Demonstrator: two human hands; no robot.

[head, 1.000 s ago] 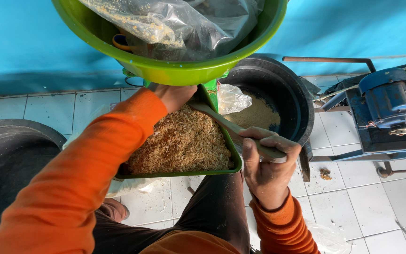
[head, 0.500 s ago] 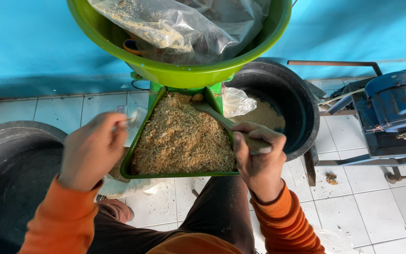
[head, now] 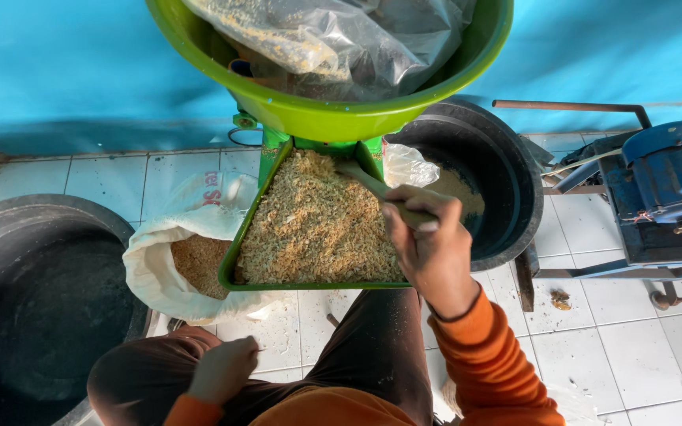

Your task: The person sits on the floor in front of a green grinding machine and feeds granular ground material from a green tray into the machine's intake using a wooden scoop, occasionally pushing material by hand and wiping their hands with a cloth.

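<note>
Green sheet-metal tray (head: 234, 264), triangular and widening toward the person, slopes out from under a big green plastic basin (head: 325, 118) at twelve o'clock, so the tan, chaffy meal (head: 317, 229) heaped on it lies spread across the wide end. A clear plastic bag of grain (head: 333, 39) is stuffed inside the basin.

The right hand (head: 428, 248), at three o'clock of the tray, is closed round the handle of a long olive-green scoop (head: 372, 189), whose far end reaches into the meal near the tray's narrow top; the angle suits raking the heap. The left hand (head: 222, 367) rests on the knee at seven o'clock, fingers curled loosely with nothing in them, well apart from the tray.

A white woven sack (head: 167, 260) with its mouth rolled open sits at nine o'clock of the tray, touching its left edge and partly under it, already holding brownish meal. A black round tub (head: 507, 181) at two o'clock holds more meal beside a crumpled clear bag (head: 408, 166). Another black tub (head: 9, 237) stands far left, and a blue motor (head: 665, 173) on a metal frame sits at three o'clock on the white tiled floor (head: 617, 339).
</note>
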